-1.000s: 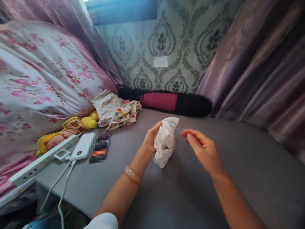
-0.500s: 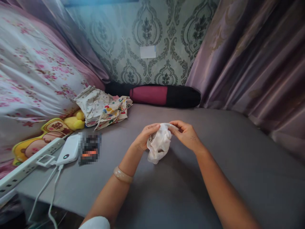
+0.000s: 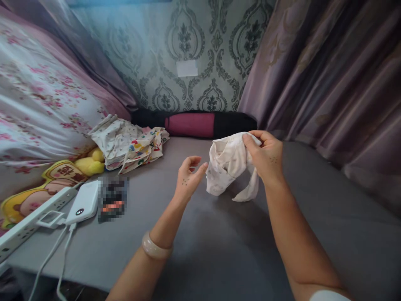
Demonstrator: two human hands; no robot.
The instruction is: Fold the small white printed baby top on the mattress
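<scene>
One pale bangle sits nearest, around the wrist of the left hand. That hand carries nothing: its fingers are loosely bent, with the thumb spread towards a white cloth and just beside its edge; whether they touch, I cannot tell. The right hand has its thumb and fingers pinching the cloth's upper right end, so it hangs over the grey surface, with a loose strip drooping below.

As I judge it, this piece is only partly dealt with: it is lifted and somewhat opened, but bunched and folded over itself, not smoothed and not laid down.

Farther off to the left lie a white power bank and a yellow cushion. Behind them a pile of cloths rests loosely layered; whether those are finished or waiting, the view does not show. Farthest on the surface, by the wall, lies a black and dark-pink bolster
</scene>
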